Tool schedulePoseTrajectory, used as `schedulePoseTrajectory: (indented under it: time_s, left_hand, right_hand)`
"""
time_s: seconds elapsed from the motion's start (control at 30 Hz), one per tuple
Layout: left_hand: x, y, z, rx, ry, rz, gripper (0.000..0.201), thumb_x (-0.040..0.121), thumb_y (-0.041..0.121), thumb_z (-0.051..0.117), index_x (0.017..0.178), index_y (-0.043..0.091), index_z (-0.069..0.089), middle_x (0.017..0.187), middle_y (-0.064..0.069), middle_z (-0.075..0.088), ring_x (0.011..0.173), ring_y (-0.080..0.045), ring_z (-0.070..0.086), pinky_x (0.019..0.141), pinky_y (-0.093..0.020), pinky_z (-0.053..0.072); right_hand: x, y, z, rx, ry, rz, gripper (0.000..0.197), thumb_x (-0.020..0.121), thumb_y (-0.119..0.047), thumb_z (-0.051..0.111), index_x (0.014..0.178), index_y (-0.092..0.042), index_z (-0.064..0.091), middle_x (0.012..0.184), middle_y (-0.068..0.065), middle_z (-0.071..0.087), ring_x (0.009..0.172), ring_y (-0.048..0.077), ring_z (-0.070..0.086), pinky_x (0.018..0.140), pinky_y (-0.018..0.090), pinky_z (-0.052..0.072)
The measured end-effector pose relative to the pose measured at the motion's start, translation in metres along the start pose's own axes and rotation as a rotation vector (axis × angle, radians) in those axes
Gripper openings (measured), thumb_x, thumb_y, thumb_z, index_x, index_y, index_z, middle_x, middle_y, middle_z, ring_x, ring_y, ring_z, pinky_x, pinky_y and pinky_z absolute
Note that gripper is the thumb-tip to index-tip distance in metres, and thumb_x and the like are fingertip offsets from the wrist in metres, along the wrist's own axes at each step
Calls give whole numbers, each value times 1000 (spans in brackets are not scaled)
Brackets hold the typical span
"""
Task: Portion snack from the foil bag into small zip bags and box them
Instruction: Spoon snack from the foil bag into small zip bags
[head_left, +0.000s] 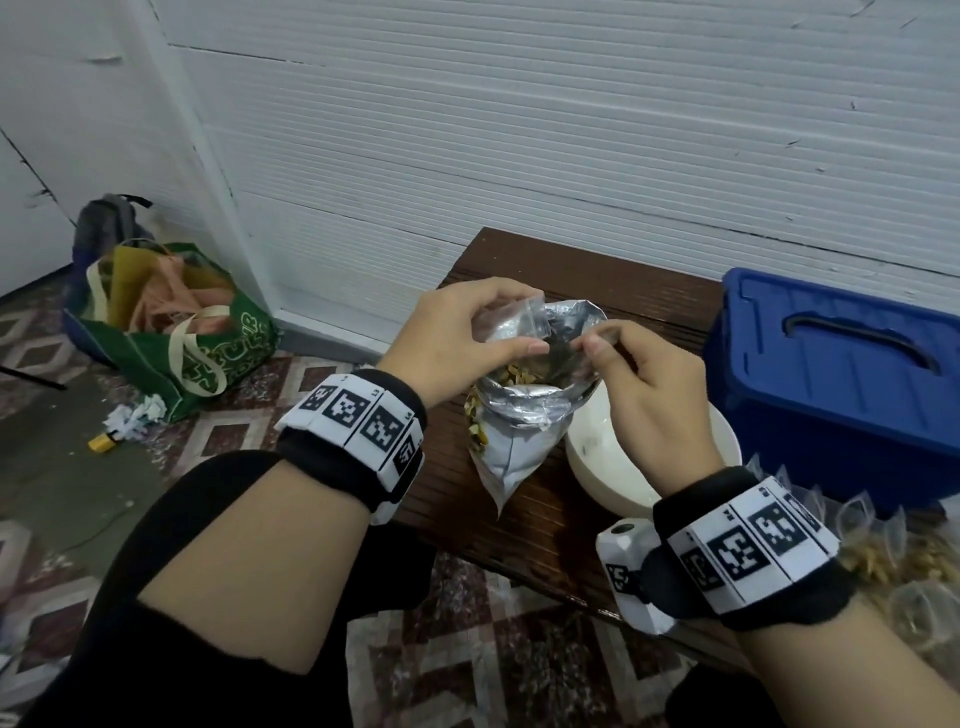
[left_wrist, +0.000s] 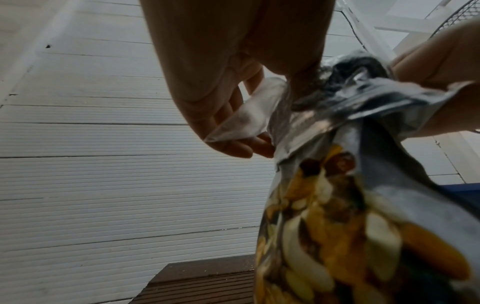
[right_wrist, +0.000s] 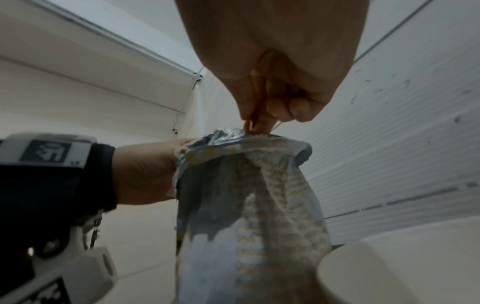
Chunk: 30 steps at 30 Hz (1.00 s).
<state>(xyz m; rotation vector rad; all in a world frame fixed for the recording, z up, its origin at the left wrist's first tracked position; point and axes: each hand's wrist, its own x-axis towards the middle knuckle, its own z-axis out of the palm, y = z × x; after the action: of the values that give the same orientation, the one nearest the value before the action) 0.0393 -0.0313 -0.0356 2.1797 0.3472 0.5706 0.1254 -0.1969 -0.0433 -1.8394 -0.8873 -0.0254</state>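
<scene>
Fingers (head_left: 511, 347) of the left hand (head_left: 457, 343) pinch a small clear zip bag (head_left: 511, 317) at the mouth of the foil bag (head_left: 519, 415), thumb against forefinger. Right hand (head_left: 644, 384) is curled, its fingertips pinching at the foil rim or the zip bag's other lip; which one cannot be told. Something orange shows inside that hand in the right wrist view; unidentified.

Foil bag stands open on the brown desk (head_left: 545, 535), just beside a white bowl (head_left: 618, 467). Judgement: the zip bag is held over the open mouth so any spill falls back into the foil bag, and both hands are spreading it ready for filling.

Filled zip bags (head_left: 883, 551) lie at the right desk edge, near the blue box (head_left: 841, 374), whose lid is on. Judgement: several portions done, none boxed yet as far as can be seen.

View differences:
- Head view alone shows the box, bowl and filled bags, plus a green tote (head_left: 197, 343) on the floor.
- Left wrist view alone shows the snack (left_wrist: 337, 226) through the bag's clear window: pale and orange pieces, dark bits.
- Right wrist view shows the foil bag's printed back and the left wrist band.
</scene>
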Motion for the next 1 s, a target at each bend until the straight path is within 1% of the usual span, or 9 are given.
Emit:
schedulePoseTrajectory:
  time_s: [0.2,0.27,0.37,0.5,0.6,0.7,0.8,0.93,1.0]
  left_hand:
    - [-2,4,-3,10,-2,-25,49,72,38,80,119,31,64,107,17,65,103,0,60,89,-19,51]
    - [-2,6,-5,-3,-7,-45,49,72,39,79,118,34,63,105,18,65,98,6,60,83,-13,50]
    - [-1,9,-9,-33,-15,-75,43,75,35,78,114,36,61,98,23,61,87,19,56,72,-1,43]
    - [2,8,-17,93,-10,-72,42,74,44,76,113,36,62,96,24,57,86,11,51,69,3,35]
    - [5,4,-24,131,-28,-68,49,68,48,77,114,34,66,104,19,58,92,7,51,73,-1,37]
    - [7,4,-27,147,-82,-81,55,65,46,80,116,30,67,105,17,58,89,6,51,70,-3,38]
    - [7,5,-27,182,-98,-75,58,62,45,83,115,30,68,97,22,56,90,7,51,71,-5,37]
    - [8,8,-23,176,-132,-61,55,61,45,84,111,30,69,100,20,60,92,11,52,74,1,37]
    - [8,11,-20,173,-144,-49,57,60,46,84,112,28,70,102,18,62,96,9,53,76,-3,38]
  right_hand:
    - [8,2,-8,187,234,282,21,93,-9,52,83,-11,70,71,0,67,66,-1,60,70,15,45]
    - [11,6,-14,211,287,371,24,92,-8,50,80,-16,69,65,-2,66,69,1,62,78,22,46]
    - [16,9,-25,248,357,438,28,91,-8,49,75,-23,67,64,1,67,83,20,66,85,34,51]
    - [22,11,-37,284,410,456,27,91,-8,48,76,-22,67,58,-2,67,59,5,52,68,25,42]
    - [28,9,-44,284,432,432,28,91,-8,48,75,-22,66,67,0,70,52,2,44,59,20,34]
    - [38,4,-50,298,441,413,31,91,-8,49,70,-22,66,73,5,71,57,2,48,62,21,35]
    - [47,-1,-53,320,426,407,41,90,-7,49,56,-23,64,65,-6,71,69,9,53,66,24,39]
    - [54,-2,-48,312,361,399,27,91,-9,49,71,-21,63,60,-13,69,91,20,63,81,33,39]
    - [56,0,-43,287,324,390,27,91,-11,49,73,-22,65,59,-9,69,86,17,61,78,31,37]
